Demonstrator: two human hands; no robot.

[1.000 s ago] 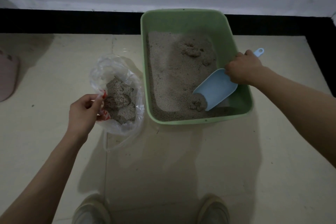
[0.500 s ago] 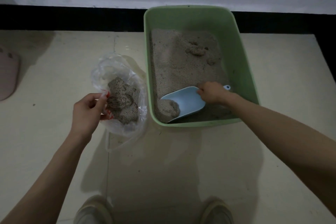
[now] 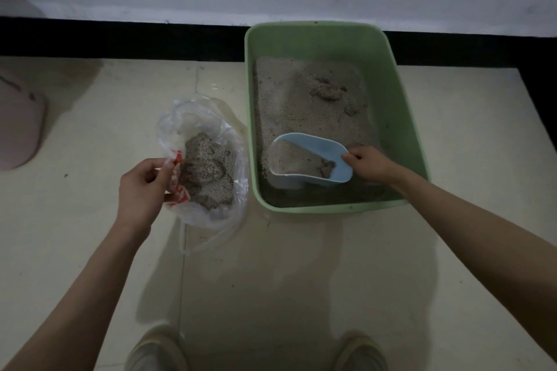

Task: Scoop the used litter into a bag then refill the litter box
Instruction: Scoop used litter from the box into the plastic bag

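The left hand (image 3: pixel 141 187) pinches the bag (image 3: pixel 208 159) rim open on the floor. Beyond, the right hand (image 3: pixel 369 163) grips the loaded blue scoop (image 3: pixel 310 163) in the litter box (image 3: pixel 391 93); it should lift level, then tip over the bag's mouth.

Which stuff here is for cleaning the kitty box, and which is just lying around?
For the job:
green litter box
blue scoop
plastic bag
used litter

Just lying about:
pink thing at the left edge
the person's shoes
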